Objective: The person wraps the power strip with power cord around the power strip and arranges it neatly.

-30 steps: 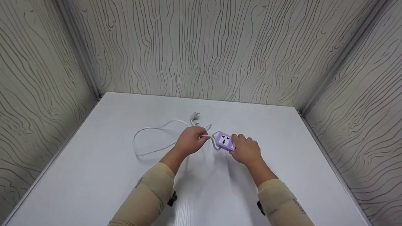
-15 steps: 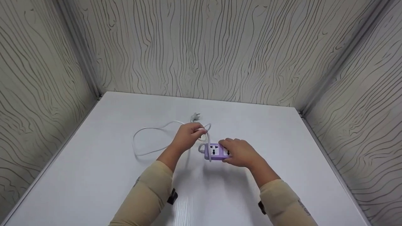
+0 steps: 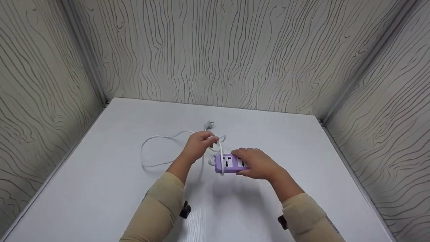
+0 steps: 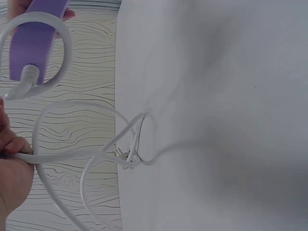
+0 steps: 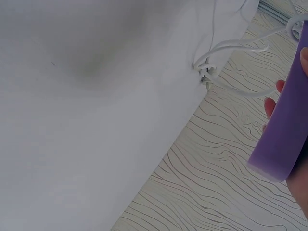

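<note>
A purple rectangular plastic power strip (image 3: 231, 164) is held above the middle of the white flat desk (image 3: 100, 191). Its upper face carries white square panels with black socket holes; one panel is seen almost whole, another is partly covered by the right hand (image 3: 257, 163). The side without sockets, which the wrist views show, is plain and smooth purple. A white ribbed collar (image 4: 30, 74) comes out from the end nearer to the left hand (image 3: 198, 145), and from it the white round cord (image 3: 222, 162) bends in a loop and crosses over the socket face, close to this end.

The fingers of the right hand are gripping the strip at its other part. The fingers of the left hand are pinching the cord, just beside the strip. Farther along, the cord makes a wide loose loop on the desk at the left. Beyond the left hand lies a pale grey plug (image 3: 208, 125) with metal pins. Around the desk stand pale walls (image 3: 218, 53) with dark wavy wood-grain lines.
</note>
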Available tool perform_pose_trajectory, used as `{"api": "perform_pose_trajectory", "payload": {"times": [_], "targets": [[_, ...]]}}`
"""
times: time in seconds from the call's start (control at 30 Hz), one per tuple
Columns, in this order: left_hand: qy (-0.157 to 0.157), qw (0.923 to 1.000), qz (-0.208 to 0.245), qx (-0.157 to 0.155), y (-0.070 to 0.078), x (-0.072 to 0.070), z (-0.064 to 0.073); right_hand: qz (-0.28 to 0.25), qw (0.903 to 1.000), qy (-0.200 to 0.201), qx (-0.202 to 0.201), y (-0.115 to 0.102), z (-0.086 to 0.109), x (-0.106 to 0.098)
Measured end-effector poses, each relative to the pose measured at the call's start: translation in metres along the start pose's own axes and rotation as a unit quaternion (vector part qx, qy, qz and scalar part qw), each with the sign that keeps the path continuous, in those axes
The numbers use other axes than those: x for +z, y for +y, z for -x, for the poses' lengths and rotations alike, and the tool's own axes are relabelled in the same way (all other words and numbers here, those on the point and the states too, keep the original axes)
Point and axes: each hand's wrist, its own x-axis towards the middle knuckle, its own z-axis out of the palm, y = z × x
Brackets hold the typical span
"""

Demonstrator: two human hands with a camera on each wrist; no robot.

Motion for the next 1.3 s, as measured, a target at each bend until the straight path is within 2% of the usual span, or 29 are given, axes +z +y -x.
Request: {"api": "perform_pose_trajectory", "payload": {"times": [0.17,0.33,0.43,0.53,0.67,0.77,0.83,1.0,1.13,1.2,1.3], "targets": [[-0.002,0.9982,0.053,-0.028,-0.002,0.001,-0.001,-0.048,0.9984,0.029,-0.001,-0.004,0.002,-0.007],[-0.017,0.9925,0.099,-0.069,-0.005,0.004,-0.002,-0.095,0.9947,0.039,0.006,-0.007,0.002,-0.010],[-0.023,0.9907,0.115,-0.068,-0.006,0.006,-0.001,-0.122,0.9915,0.045,-0.004,-0.007,0.002,-0.009],[-0.032,0.9900,0.125,-0.057,0.002,0.007,0.004,-0.136,0.9891,0.055,-0.017,-0.009,0.001,-0.010],[-0.044,0.9834,0.168,-0.053,0.004,0.010,0.004,-0.137,0.9871,0.078,-0.025,-0.014,0.000,-0.014],[-0.038,0.9759,0.207,-0.058,-0.006,0.015,0.000,-0.144,0.9849,0.095,-0.017,-0.015,-0.002,-0.015],[-0.025,0.9736,0.219,-0.060,-0.009,0.017,0.001,-0.151,0.9837,0.097,-0.002,-0.016,-0.003,-0.015],[-0.016,0.9741,0.218,-0.057,-0.016,0.020,0.002,-0.151,0.9838,0.093,0.031,-0.019,-0.006,-0.013],[-0.026,0.9800,0.189,-0.058,-0.019,0.021,0.002,-0.122,0.9882,0.092,0.008,-0.020,-0.008,-0.012],[-0.025,0.9864,0.151,-0.060,-0.020,0.021,0.003,-0.108,0.9897,0.093,-0.006,-0.020,-0.009,-0.011],[-0.022,0.9902,0.118,-0.071,-0.022,0.022,0.004,-0.094,0.9908,0.096,-0.013,-0.020,-0.010,-0.012]]}}
